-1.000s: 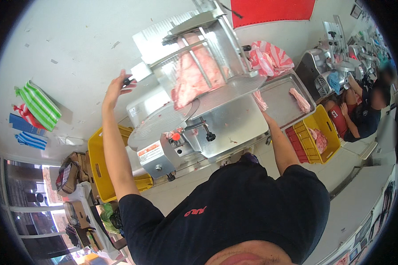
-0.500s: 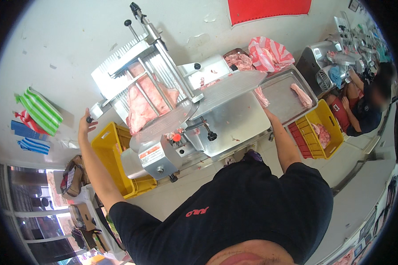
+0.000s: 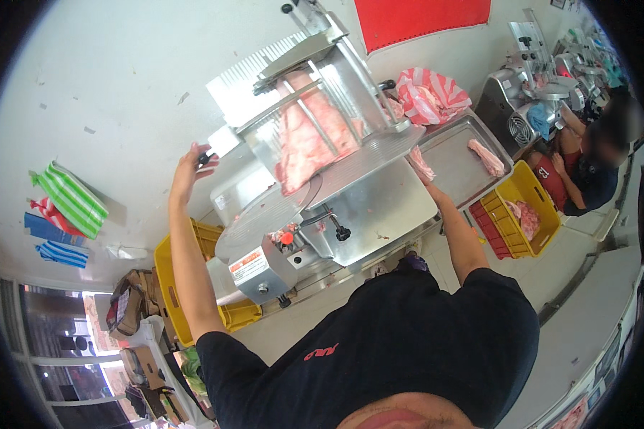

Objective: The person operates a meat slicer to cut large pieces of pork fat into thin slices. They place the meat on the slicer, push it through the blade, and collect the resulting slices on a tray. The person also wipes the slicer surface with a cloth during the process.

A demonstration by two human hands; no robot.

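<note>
My left hand (image 3: 187, 171) is closed round the black handle (image 3: 205, 159) on the carriage of a metal meat slicer. A large slab of pink, fatty meat (image 3: 309, 136) lies on that carriage under metal bars, its lower edge by the round blade (image 3: 268, 222). At the right end of the slicer, my right hand (image 3: 429, 183) meets a pale strip of meat (image 3: 420, 164); its fingers are hidden, so a grip cannot be made out. A second meat strip (image 3: 486, 158) lies on the metal tray (image 3: 459, 184) to the right.
A red-striped plastic bag (image 3: 433, 95) stands behind the tray. Yellow crates sit below: one (image 3: 166, 268) at left, another (image 3: 533, 236) at right with meat inside. A person (image 3: 587, 171) sits at the far right near a grinder (image 3: 504, 107). Bags (image 3: 71, 200) hang on the left wall.
The carriage with the slab has slid up and to the right, my left hand travelling with its handle. My right hand stays by the strip at the slicer's right end.
</note>
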